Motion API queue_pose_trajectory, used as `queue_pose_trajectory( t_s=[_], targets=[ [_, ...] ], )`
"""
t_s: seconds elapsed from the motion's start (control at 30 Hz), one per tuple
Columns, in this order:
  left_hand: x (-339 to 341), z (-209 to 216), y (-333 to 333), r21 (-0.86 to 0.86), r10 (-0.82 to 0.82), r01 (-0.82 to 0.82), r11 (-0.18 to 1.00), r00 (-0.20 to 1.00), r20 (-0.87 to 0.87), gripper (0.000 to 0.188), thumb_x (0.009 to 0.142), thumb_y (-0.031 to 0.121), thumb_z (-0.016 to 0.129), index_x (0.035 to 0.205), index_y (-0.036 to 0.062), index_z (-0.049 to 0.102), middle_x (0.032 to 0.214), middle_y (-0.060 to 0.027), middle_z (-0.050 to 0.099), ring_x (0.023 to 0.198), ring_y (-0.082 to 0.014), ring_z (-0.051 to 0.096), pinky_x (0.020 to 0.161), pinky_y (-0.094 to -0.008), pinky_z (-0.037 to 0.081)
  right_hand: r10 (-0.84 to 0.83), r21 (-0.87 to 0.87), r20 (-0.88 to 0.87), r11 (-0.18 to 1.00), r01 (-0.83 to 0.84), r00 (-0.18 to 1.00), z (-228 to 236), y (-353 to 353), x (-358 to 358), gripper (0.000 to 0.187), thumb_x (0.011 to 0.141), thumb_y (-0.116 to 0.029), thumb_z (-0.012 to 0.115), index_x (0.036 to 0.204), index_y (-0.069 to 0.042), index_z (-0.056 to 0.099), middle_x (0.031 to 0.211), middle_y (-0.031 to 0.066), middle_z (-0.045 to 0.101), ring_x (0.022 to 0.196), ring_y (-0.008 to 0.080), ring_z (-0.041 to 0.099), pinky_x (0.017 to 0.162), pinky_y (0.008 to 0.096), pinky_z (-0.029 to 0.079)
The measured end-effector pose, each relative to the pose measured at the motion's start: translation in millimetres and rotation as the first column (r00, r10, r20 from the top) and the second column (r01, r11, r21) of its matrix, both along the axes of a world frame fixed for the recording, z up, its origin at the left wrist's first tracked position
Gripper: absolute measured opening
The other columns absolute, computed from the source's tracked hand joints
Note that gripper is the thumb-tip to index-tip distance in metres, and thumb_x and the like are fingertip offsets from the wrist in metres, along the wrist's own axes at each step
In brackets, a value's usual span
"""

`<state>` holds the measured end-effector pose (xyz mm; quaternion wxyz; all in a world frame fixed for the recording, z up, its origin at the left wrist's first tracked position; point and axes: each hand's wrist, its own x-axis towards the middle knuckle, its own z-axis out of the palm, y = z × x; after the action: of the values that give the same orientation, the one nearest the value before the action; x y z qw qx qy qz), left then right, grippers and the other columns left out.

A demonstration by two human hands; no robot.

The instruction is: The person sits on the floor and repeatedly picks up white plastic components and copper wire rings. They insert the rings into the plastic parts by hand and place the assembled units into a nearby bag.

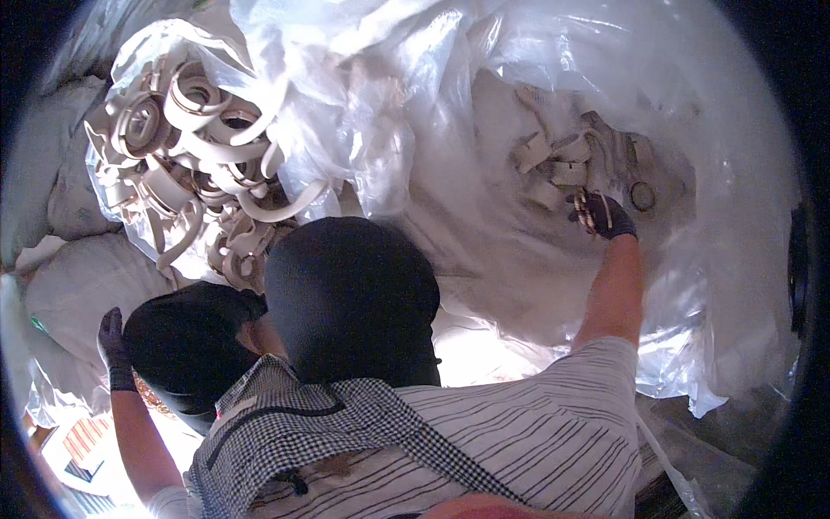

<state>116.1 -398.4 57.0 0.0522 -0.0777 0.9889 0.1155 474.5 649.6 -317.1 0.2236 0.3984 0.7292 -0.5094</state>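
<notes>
My right hand (pixel 600 216), in a dark glove, reaches into a dusty clear plastic bag (pixel 501 251) at the right. Its fingers curl around thin beige curved pieces, whose exact kind I cannot make out. Just beyond it lie pale block-like parts (pixel 569 160), and a small dark-edged ring (pixel 641 195) lies to its right. My left hand (pixel 112 336), also gloved, is out at the left beside my knee. Its fingers point upward, with nothing visible in them.
A plastic bag at the upper left is heaped with beige rings and curved handle-like parts (pixel 207 151). Crumpled clear plastic (pixel 354 95) stands between the two piles. Full pale sacks (pixel 95 290) line the left. My black-clad knees (pixel 350 298) are in the middle.
</notes>
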Motion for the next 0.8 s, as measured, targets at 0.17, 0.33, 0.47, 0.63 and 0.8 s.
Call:
queue_pose_trajectory(
  t_s=[0.17,0.33,0.47,0.63,0.8],
  targets=[
    [-24,-40,-6,0.354,0.153,-0.175,0.919,0.984,0.09,0.038,0.1,0.031,0.066,0.122,-0.0003,0.068,0.11,-0.0064,0.071,0.098,-0.0175,0.063,0.091,-0.0313,0.049,0.268,0.901,0.153,0.359,-0.246,0.951,-63,77,46,0.028,0.094,-0.025,0.058,0.105,-0.004,0.073,0.1,0.0209,0.074,0.092,0.0387,0.07,0.082,0.0459,0.054],
    [-9,-4,-18,0.316,0.087,-0.104,0.943,0.994,0.067,0.036,0.101,0.03,0.063,0.119,-0.0005,0.069,0.106,-0.0094,0.072,0.102,-0.0197,0.066,0.091,-0.0325,0.052,0.028,0.84,0.43,0.354,-0.411,0.902,-56,120,36,0.029,0.095,-0.027,0.058,0.105,-0.004,0.073,0.105,0.023,0.072,0.098,0.0382,0.069,0.09,0.0463,0.053],
    [-16,-19,-29,0.352,0.141,-0.178,0.919,0.982,0.128,0.036,0.101,0.03,0.061,0.119,-0.0011,0.069,0.105,-0.0115,0.072,0.099,-0.0212,0.068,0.09,-0.033,0.053,-0.1,0.818,0.355,0.514,-0.258,0.929,-58,130,55,0.029,0.095,-0.026,0.057,0.106,-0.004,0.073,0.106,0.0222,0.072,0.1,0.0369,0.069,0.091,0.0454,0.052],
    [-30,-22,-35,-0.12,-0.202,0.224,0.967,0.964,0.173,0.033,0.1,0.027,0.062,0.116,-0.0006,0.069,0.109,-0.0122,0.073,0.1,-0.0242,0.069,0.092,-0.0343,0.053,-0.149,0.805,0.156,0.593,-0.038,0.976,-79,105,53,0.03,0.096,-0.025,0.056,0.109,-0.003,0.072,0.108,0.0212,0.072,0.102,0.0353,0.068,0.093,0.0442,0.052],
    [-12,-46,-33,-0.133,-0.266,0.296,0.946,0.942,0.207,0.026,0.096,0.011,0.062,0.119,0.0015,0.067,0.115,-0.0137,0.072,0.109,-0.0288,0.069,0.097,-0.0368,0.053,-0.113,0.727,-0.138,0.663,0.178,0.984,-74,34,42,0.03,0.097,-0.024,0.055,0.111,-0.003,0.071,0.11,0.0201,0.071,0.105,0.0337,0.067,0.094,0.043,0.051]
  ],
)
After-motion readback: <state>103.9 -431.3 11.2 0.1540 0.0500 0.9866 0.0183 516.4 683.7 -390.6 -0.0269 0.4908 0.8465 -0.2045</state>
